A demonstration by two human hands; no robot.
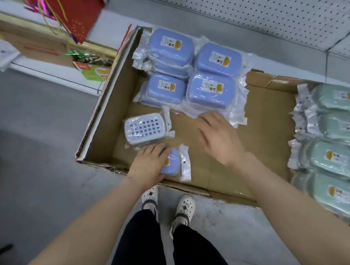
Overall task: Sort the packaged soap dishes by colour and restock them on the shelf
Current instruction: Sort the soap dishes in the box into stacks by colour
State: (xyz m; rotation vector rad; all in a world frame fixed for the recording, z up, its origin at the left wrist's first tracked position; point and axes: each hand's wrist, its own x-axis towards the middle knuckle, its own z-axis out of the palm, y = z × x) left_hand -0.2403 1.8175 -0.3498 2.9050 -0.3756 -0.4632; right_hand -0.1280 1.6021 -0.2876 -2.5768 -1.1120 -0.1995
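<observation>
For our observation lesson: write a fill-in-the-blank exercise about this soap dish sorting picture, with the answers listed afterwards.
The left hand holds the nearest soap dish, which is ____.
The stacks at the right end of the cardboard box are all ____.
The right hand, fingers straight, holds ____.
Missing words: blue; green; nothing.

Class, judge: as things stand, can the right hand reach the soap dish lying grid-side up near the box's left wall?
Probably yes: the right hand is open, only bare box floor separates it from the grid-side-up soap dish, and nothing covers it.
</observation>
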